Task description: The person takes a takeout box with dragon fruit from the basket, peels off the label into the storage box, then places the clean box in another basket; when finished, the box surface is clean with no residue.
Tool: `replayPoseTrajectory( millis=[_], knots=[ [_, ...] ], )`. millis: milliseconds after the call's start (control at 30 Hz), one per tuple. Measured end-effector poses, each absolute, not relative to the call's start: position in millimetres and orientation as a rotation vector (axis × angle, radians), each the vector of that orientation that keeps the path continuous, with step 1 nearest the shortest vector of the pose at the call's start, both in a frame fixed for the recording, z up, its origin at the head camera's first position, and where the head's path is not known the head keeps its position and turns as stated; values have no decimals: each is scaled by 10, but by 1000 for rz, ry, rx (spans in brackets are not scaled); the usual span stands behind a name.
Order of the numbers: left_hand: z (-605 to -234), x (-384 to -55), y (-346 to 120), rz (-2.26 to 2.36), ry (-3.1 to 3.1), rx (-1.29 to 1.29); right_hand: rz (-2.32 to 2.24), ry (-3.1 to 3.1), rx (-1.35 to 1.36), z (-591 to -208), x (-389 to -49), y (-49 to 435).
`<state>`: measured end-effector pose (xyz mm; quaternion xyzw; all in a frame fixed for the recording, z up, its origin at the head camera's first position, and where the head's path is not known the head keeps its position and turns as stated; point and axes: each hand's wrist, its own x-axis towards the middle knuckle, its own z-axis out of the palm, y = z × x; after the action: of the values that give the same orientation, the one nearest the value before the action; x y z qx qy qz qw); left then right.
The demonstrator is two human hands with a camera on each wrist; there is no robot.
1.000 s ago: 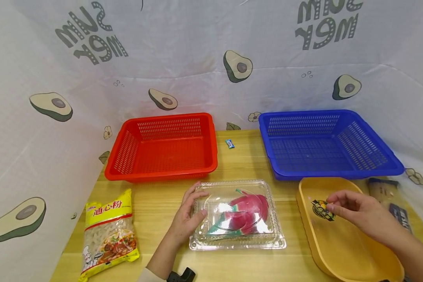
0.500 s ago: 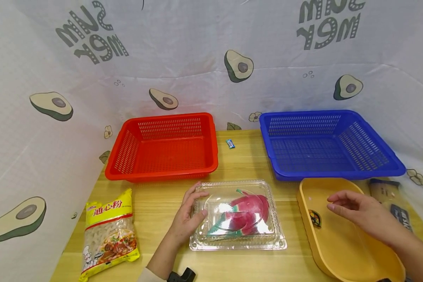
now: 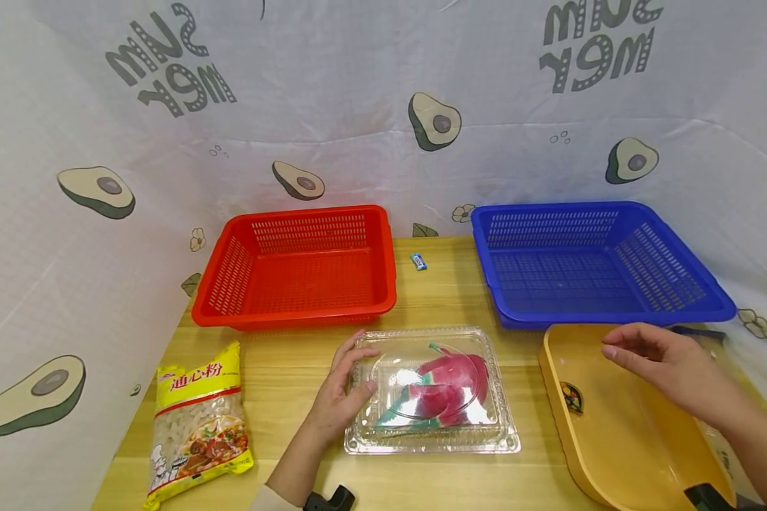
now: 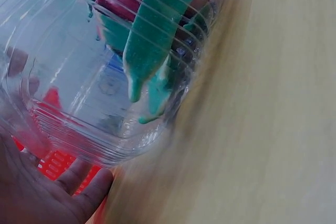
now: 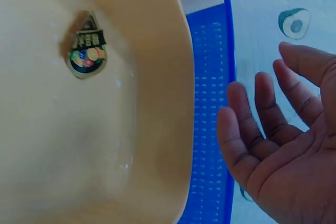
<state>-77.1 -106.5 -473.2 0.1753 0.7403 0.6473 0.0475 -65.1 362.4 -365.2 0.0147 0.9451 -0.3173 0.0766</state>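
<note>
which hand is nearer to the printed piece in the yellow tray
Right. The right hand hovers close right of the printed piece, not touching it; the left hand is farther off to its left, at the clear box.

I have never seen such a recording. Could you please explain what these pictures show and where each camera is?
There is no machine here: a person works with two bare hands. The wide picture comes from a camera on the head; the two closer ones, from the left and right wrists. On the wooden table stand a rectangular red plastic basket, a rectangular blue plastic basket and a rounded orange plastic tray with a small dark printed label inside. There are also a yellow plastic bag of pasta, a tiny blue wrapped packet and a clear rectangular plastic box with red and green contents. The left hand touches the clear box's left side. In the wide picture, the right hand appears over the tray and holds nothing.
</note>
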Motion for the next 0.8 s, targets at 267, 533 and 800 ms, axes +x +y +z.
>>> replayPoseTrajectory(
  millis=[267, 533, 800],
  knots=[
    [-4741, -793, -1074, 1985, 2262, 545, -989, 2974, -5, -3543, -962, 3688],
    [-4740, -800, -1076, 1988, 2249, 544, -916, 3007, -118, -3588, -1290, 3704],
    [-4754, -793, -1073, 1997, 2234, 570, -879, 2851, -181, -3738, -1410, 3665]
  ],
)
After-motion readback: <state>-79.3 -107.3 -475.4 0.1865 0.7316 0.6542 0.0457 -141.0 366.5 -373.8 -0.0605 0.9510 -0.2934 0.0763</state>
